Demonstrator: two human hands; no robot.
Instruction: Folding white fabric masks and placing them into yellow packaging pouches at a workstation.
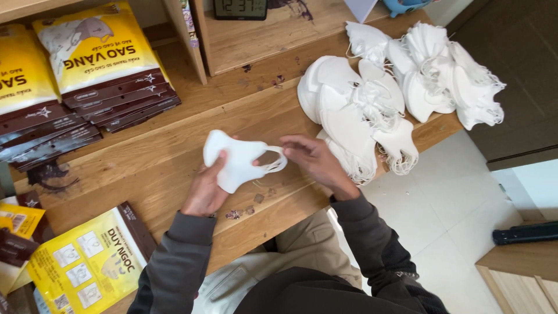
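A white face mask is held over the wooden table just in front of me. My left hand grips its lower left edge, thumb on the fabric. My right hand pinches the mask's ear loops on its right side. To the right of that hand lie piles of the same white masks, with a second heap at the table's far right corner.
Stacks of yellow and brown flat packets fill the back left of the table. More yellow packets lie at the near left. A digital clock stands on a raised wooden shelf. White tiled floor lies to the right.
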